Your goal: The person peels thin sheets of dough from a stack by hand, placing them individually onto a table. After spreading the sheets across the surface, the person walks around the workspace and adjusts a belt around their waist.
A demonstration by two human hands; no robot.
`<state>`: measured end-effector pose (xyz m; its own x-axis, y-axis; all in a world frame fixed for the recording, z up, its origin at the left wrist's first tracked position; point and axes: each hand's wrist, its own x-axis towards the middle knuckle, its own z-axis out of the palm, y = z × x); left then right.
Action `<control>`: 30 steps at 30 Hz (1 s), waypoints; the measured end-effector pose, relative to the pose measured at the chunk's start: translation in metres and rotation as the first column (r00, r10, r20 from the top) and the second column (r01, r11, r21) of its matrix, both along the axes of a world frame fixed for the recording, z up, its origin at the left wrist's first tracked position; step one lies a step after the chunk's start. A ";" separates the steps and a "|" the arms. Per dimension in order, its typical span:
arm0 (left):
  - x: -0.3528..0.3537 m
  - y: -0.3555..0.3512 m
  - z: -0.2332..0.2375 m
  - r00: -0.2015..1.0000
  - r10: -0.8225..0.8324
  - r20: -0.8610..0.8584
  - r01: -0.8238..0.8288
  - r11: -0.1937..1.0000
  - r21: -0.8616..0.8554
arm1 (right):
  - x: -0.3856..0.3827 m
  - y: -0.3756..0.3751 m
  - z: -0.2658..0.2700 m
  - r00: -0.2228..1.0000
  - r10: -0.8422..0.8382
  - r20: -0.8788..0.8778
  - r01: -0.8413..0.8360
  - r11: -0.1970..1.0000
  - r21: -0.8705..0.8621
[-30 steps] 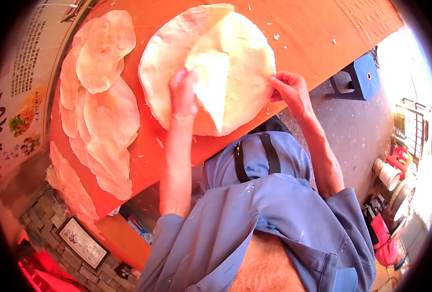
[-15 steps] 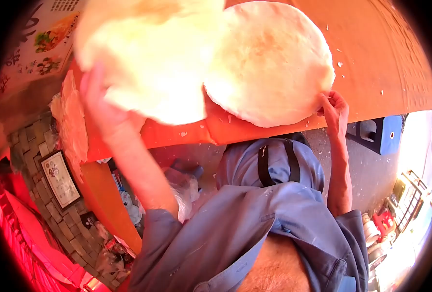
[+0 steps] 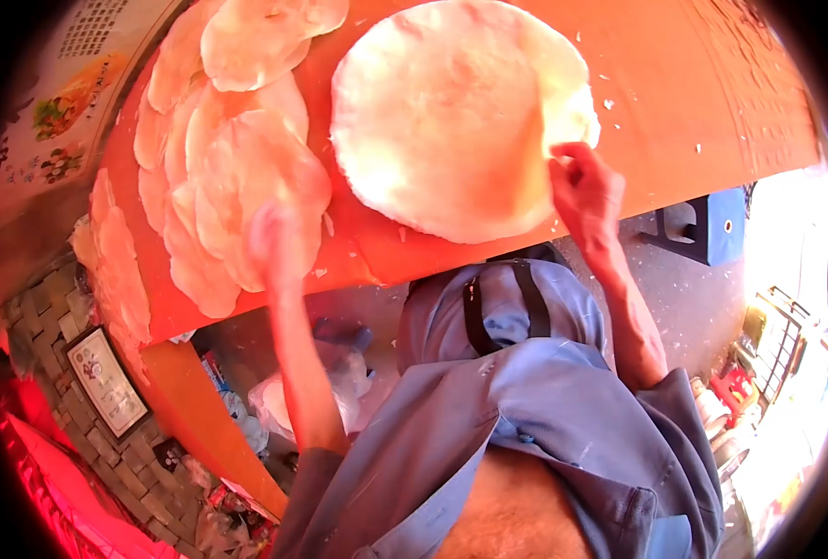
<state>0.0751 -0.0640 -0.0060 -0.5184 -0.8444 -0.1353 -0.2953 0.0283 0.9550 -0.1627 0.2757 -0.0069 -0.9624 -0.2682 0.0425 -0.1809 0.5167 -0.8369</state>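
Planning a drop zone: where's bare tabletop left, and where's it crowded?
Bare orange table right of the round stack, only crumbs. Narrow strip along the near edge below it. Crowded left: overlapping sheets under the left hand; right hand at the stack's rim.

Left hand (image 3: 279, 240) a motion blur

- The round stack of flatbreads (image 3: 451, 121) lies on the table (image 3: 712, 112), close to its near edge.
- Single flatbreads (image 3: 237, 168) lie overlapped on the table, left of the stack, in a row running from near to far.
- The right hand (image 3: 586, 191) touches the stack's right edge.
- The left hand (image 3: 279, 238) is over the near end of the single flatbreads.
- A stool (image 3: 712, 228) stands on the floor, right of the person and nearer than the table edge.
- Bags (image 3: 339, 373) lie under the table, below the left hand.
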 end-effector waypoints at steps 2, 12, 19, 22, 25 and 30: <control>-0.088 0.068 0.007 0.963 -0.268 -0.035 0.269 0.938 0.219 | 0.004 -0.022 0.008 0.992 0.118 -0.039 -0.116 0.993 0.031; -0.209 0.146 -0.020 0.834 -0.488 -0.260 0.552 0.745 0.375 | -0.001 0.005 -0.003 0.967 -0.009 0.254 0.081 0.958 -0.275; -0.213 0.183 -0.008 0.863 -0.458 -0.212 0.504 0.790 0.350 | -0.039 0.037 -0.019 0.987 0.005 -0.161 0.019 0.988 0.153; -0.212 0.181 -0.011 0.861 -0.466 -0.204 0.508 0.807 0.303 | -0.040 0.029 -0.017 0.968 -0.025 -0.251 0.060 0.989 0.134; -0.206 0.178 -0.009 0.893 -0.389 -0.229 0.448 0.824 0.347 | -0.044 0.025 -0.029 0.969 0.024 -0.247 0.039 0.968 0.247; -0.199 0.179 -0.008 0.911 -0.312 -0.271 0.403 0.816 0.415 | -0.046 0.018 -0.030 0.973 0.030 -0.229 0.031 0.967 0.254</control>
